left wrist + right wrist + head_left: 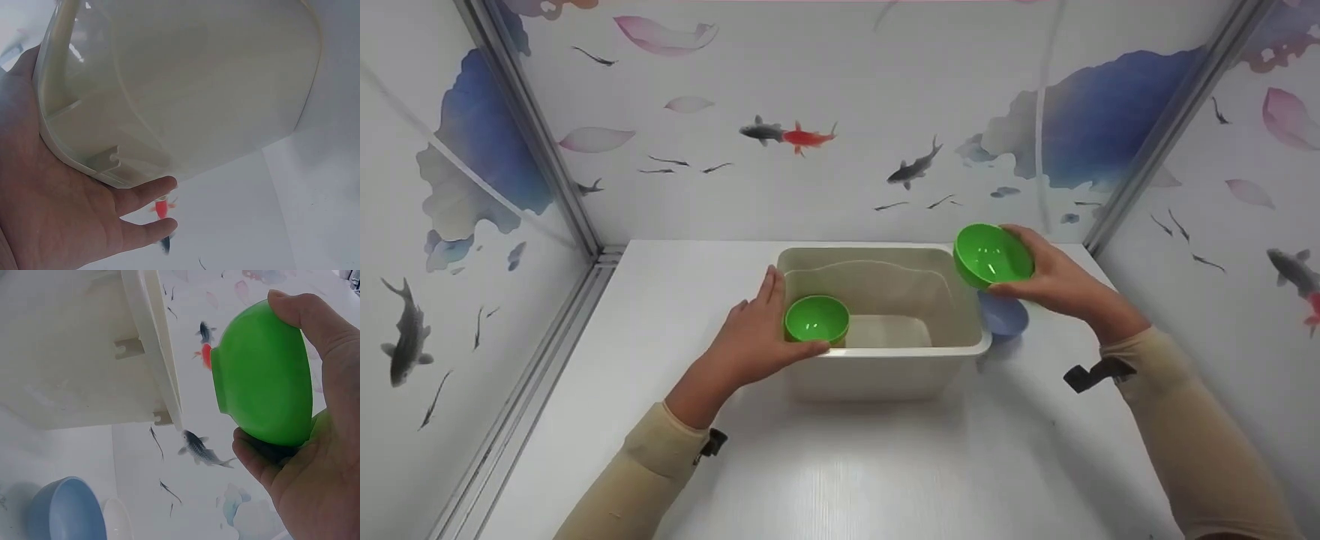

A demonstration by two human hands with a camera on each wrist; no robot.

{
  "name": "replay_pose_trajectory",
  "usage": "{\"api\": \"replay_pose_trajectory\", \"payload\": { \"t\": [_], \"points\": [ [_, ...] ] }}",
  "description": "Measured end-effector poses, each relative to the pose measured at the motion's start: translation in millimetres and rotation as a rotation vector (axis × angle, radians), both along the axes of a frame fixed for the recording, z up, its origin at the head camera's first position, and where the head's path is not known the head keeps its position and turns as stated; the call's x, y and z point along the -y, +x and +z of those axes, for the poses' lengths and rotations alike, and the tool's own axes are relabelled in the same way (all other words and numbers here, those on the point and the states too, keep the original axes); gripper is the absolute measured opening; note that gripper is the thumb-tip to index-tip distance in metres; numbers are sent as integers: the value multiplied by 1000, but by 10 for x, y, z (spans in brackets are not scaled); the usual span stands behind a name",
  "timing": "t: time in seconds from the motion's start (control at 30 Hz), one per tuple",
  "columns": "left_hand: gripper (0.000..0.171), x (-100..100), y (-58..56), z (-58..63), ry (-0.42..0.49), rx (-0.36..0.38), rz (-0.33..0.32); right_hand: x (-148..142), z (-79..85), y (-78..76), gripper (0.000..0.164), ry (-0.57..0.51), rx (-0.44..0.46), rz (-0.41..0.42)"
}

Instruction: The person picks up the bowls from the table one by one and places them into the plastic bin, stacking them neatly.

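Note:
A cream plastic bin [877, 375] stands on the table. My left hand [757, 330] lies against its left end, fingers straight, thumb along the front rim. The left wrist view shows the palm at the bin's outer wall [214, 95]. Inside the bin's left part is a green bowl [816, 319]. My right hand [1054, 277] grips a second green bowl [267, 377] by its rim, raised over the bin's right end. The bowl is tilted, its inside facing the head camera. Below it, right of the bin, sits a blue bowl [1003, 315].
A white bowl [118, 520] shows beside the blue one in the right wrist view. The white table [840, 480] is bounded by printed panels at the back [825, 75], left and right, with metal posts [532, 127] at the corners.

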State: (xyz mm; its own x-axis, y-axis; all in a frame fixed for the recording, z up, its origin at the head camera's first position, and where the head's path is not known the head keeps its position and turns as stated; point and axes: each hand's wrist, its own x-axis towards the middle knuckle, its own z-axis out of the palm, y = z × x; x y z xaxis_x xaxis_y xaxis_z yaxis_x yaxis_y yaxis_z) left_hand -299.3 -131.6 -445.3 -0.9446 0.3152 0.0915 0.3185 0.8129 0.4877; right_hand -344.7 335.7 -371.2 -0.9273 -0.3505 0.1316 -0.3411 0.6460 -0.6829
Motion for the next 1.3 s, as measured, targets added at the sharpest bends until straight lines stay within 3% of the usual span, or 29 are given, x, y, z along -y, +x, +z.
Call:
{"api": "replay_pose_trajectory", "payload": {
  "t": [0.63,1.3],
  "points": [
    [142,0,-8,-13,2,-6,-4,348,132,-120,112,16,25,104],
    [145,6,6,-1,4,-5,-4,660,226,-298,114,51,129,212]
  ]
}}
